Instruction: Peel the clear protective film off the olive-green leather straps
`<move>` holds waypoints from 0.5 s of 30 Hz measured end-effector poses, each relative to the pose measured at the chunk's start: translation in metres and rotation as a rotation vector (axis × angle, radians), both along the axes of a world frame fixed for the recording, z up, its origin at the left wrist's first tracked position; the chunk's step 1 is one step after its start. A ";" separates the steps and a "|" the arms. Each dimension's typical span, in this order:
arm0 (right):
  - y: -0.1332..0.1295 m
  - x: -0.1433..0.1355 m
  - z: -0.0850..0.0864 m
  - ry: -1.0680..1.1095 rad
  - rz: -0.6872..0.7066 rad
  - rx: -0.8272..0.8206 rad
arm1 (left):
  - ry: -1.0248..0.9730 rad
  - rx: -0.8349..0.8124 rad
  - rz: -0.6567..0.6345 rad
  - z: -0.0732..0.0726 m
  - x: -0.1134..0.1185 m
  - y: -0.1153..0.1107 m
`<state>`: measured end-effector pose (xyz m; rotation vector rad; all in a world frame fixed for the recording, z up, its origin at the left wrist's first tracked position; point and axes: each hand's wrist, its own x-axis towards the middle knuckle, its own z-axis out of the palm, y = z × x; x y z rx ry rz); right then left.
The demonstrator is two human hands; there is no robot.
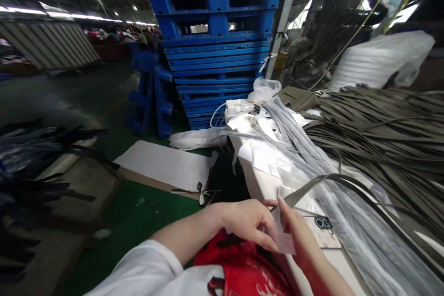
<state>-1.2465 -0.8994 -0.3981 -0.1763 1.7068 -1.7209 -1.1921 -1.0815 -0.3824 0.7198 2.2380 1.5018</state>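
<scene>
My left hand (251, 223) is closed, with curled fingers against a small translucent plastic piece (286, 243). Beside it, my right hand (299, 227) pinches the end of a grey-olive strap (307, 188), its fingertips close to those of the left. The strap arcs from there over the table to the right. Partly covered by my right hand, a phone (322, 231) lies on the white tabletop with its camera side up. The strap's very tip is hidden between my hands.
Many grey-olive straps (381, 134) are heaped at the right, with clear plastic sheeting (350, 208) before them. Blue pallets (218, 62) stand stacked ahead. A white-topped board (166, 164) and small scissors (201, 194) are at left. Dark strips (41, 166) lie farther left.
</scene>
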 end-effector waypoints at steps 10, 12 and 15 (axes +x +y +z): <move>0.022 -0.047 0.001 -0.070 -0.279 -0.098 | -0.193 0.124 0.071 -0.026 0.023 -0.027; 0.022 -0.047 0.002 -0.058 -0.252 -0.089 | -0.168 0.133 0.121 -0.032 0.027 -0.030; 0.013 -0.038 -0.004 -0.040 -0.126 -0.047 | -0.141 0.157 0.212 -0.037 0.033 -0.032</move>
